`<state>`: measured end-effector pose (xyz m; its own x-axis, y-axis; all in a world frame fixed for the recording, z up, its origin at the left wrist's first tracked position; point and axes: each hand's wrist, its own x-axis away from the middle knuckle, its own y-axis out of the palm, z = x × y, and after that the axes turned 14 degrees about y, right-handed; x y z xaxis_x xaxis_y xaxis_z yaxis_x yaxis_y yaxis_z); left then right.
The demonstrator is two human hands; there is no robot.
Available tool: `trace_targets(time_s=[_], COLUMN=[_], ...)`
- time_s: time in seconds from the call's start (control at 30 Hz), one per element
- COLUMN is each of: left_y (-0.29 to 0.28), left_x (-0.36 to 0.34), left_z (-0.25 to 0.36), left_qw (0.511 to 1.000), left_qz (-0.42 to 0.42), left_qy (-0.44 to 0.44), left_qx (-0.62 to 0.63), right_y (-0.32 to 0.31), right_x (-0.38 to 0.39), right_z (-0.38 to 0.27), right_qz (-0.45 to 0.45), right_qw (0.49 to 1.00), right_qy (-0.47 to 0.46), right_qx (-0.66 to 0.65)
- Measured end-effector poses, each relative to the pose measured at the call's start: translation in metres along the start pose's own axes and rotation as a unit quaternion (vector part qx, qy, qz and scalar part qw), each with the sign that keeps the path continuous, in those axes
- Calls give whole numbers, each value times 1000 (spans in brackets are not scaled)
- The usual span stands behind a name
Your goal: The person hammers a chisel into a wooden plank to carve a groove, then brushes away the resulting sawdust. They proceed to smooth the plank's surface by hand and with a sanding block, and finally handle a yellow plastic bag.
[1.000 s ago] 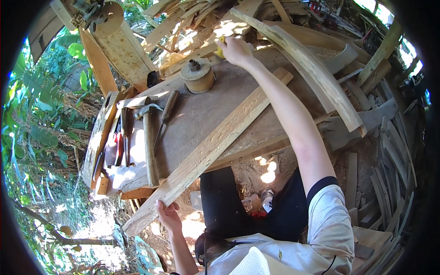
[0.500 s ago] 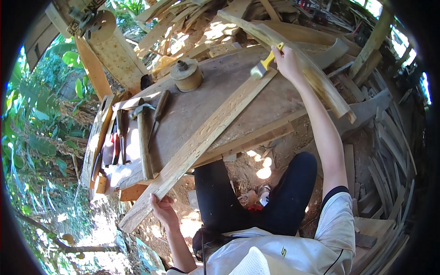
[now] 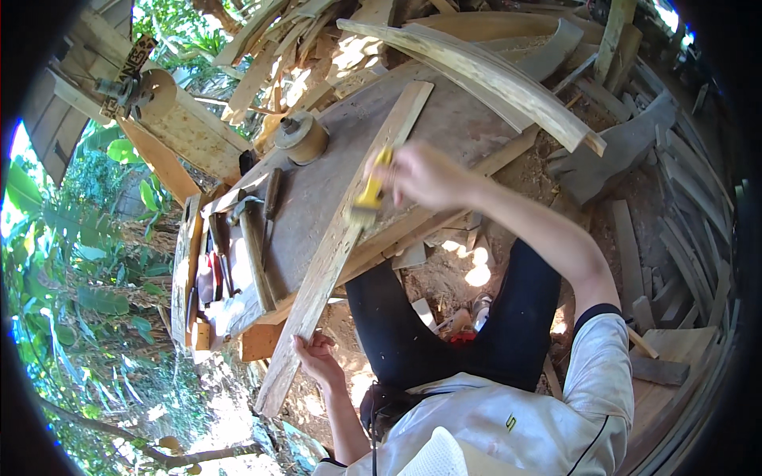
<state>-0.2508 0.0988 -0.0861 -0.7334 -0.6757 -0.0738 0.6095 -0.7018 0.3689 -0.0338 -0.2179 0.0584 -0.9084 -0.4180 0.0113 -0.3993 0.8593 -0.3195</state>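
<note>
Workbench: brown top, hammer at its left.
Plank: I see it slanting across, its near end overhanging.
Left hand: gripping the plank's edge near that end.
Right hand: closed around the yellow brush.
Bristles: left of that hand, over the plank; contact I cannot tell.

head fisheye looks down on bench; dark rim unclear.

Brown wooden tabletop in front of me. Long plank lies across it, near end jutting past the edge toward me. On my left: hammer, wood-handled tool, red-handled tool. Round wooden block stands farther off.
</note>
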Motion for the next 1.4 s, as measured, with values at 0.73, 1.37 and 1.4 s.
trace_targets(time_s=[0.73, 1.37, 1.4], left_y=[-17, -31, -41], left_x=[-10, -13, -14], left_z=[-18, 30, 33], left_qw=[966, 989, 990], left_qz=[-213, -113, -110], left_qy=[-3, -44, -41], left_qx=[-144, 80, 77], right_y=[57, 46, 64], right_x=[-48, -53, -35], right_z=[24, 23, 14], right_qz=[67, 400, 246], right_qw=[997, 855, 911], right_qy=[6, -191, -101], right_qx=[-26, 270, 316])
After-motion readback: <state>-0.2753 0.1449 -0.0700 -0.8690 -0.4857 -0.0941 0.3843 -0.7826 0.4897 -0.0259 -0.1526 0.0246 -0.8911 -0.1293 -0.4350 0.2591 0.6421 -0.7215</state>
